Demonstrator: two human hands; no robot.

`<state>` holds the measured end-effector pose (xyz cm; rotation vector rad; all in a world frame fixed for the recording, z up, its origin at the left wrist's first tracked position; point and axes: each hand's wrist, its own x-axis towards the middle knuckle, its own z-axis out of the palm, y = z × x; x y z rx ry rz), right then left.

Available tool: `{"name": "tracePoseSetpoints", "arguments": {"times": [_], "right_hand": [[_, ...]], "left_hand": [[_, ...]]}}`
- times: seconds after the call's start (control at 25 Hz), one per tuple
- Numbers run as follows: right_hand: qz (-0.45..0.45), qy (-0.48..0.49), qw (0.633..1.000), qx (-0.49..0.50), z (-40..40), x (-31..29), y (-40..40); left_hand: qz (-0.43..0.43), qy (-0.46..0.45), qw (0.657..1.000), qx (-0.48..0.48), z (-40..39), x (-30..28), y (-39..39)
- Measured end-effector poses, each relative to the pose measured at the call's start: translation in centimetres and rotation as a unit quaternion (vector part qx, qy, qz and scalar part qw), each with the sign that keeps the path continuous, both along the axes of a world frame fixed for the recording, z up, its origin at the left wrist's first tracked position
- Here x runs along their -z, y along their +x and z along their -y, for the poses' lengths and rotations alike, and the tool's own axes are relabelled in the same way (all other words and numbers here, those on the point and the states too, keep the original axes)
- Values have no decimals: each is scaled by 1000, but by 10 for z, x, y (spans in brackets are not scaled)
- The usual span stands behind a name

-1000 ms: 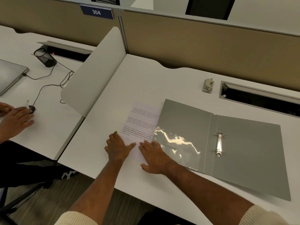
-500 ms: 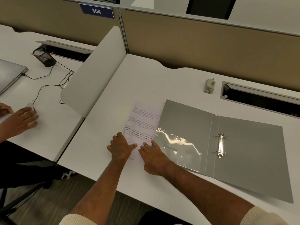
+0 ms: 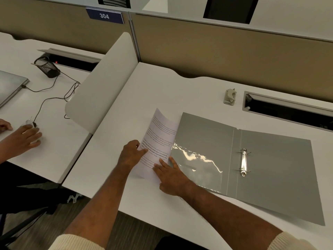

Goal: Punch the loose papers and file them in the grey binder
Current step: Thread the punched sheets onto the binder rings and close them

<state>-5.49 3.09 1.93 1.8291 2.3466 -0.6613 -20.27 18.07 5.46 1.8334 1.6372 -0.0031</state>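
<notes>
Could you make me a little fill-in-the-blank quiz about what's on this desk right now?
1. The grey binder lies ____ on the desk.
2. The papers lie to the ____ of the binder.
3. The left hand lifts the papers' ____ edge.
4. The sign on the partition reads ____.

Missing words: open; left; left; 304

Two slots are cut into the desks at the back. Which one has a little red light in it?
The left slot on the neighbouring desk, behind the black mesh cup; a red dot glows inside. The right slot, beside the hole punch, is dark.
</notes>
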Motion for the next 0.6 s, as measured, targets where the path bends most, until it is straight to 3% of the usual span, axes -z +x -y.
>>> {"name": "tracePoseSetpoints", "arguments": {"times": [0.32,0.6], "right_hand": [[-217,68,968,105,18,-2,15],[-371,84,867,323,13,-31,69]], "left_hand": [[31,74,997,-19,2,-42,-5],[105,148,983,-29,19,-113,16]]}}
